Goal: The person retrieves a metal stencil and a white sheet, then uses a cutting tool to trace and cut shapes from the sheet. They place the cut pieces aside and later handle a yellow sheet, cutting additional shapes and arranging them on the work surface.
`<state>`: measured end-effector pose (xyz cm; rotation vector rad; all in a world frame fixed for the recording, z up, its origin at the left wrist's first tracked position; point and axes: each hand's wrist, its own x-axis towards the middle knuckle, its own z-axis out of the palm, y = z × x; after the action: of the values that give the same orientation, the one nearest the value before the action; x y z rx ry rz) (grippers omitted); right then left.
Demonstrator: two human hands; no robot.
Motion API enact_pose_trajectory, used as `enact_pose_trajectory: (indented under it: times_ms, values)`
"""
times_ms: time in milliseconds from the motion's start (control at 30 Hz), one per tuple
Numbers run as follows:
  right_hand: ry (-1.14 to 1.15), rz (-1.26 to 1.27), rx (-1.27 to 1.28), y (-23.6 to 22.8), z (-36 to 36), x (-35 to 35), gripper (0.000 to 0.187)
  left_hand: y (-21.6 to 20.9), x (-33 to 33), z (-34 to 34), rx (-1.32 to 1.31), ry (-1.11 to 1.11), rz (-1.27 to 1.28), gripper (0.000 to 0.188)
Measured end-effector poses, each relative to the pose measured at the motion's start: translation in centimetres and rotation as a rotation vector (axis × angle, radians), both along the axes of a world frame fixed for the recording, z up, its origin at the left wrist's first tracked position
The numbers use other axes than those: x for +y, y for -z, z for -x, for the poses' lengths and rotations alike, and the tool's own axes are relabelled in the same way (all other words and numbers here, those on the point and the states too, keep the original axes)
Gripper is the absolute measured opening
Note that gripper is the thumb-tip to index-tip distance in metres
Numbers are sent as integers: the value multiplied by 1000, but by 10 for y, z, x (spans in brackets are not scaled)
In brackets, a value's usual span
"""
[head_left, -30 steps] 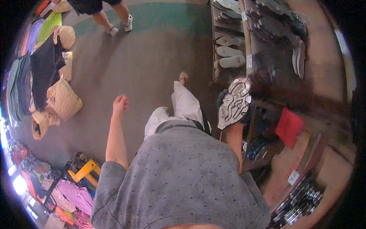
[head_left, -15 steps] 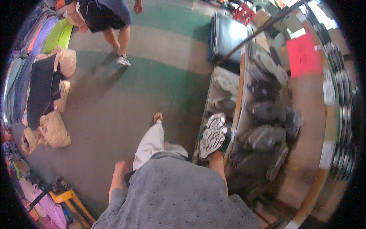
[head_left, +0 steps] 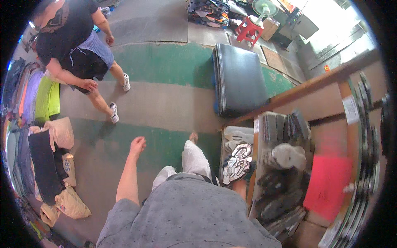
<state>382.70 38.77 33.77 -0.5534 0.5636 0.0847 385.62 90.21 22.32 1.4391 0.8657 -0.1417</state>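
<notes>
My left hand [head_left: 138, 145] swings out ahead of my body over the green floor band, its fingers loosely curled with nothing visible in them. On my right side a shoe sole [head_left: 237, 163], white with dark wavy grooves, is held tread up against the shelf edge. My right forearm [head_left: 239, 188] leads up to it. Most of my right hand is hidden behind the sole, though the grip is on it. Beside it the shelf rack [head_left: 255, 165] carries grey and black soles [head_left: 285, 157].
At the far left a person [head_left: 78, 49] in dark clothes strides along. Fabric rolls [head_left: 45, 99] and tan sacks [head_left: 72, 202] line the left. A dark flat stack [head_left: 240, 78] stands beyond the rack, with a red stool [head_left: 249, 29] and fan farther off. A pink-red sheet [head_left: 328, 186] hangs at right.
I have walked forward along the rack, and my left hand has swung forward. The other person has come nearer at the left. The sole stays in my right hand.
</notes>
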Motion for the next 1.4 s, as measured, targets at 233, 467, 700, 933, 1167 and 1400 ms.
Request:
enact_pose_trajectory:
  times_ms: [233, 467, 700, 933, 1167, 1400]
  values:
    - [-86, -33, -7, -22, -256, 57, 67, -50, 14, -187, 126, 116, -6, 26]
    - [-257, -75, -109, -14, -576, 145, 66, 22, 50, -217, 493, -302, 181, 24]
    - [-206, -41, -91, -34, -791, 219, 66, 19, 135, -418, 543, -469, 285, 19]
    - [-22, -2, -46, -33, -960, 257, 66, -15, 285, -835, 242, 2, 7, 28]
    - [-33, 3, -18, -27, -1196, 336, 66, -33, 326, -1064, 216, 34, 29, 27]
    - [-208, 4, -77, -19, -1481, 458, 65, 23, 378, -1128, 446, -251, 219, 23]
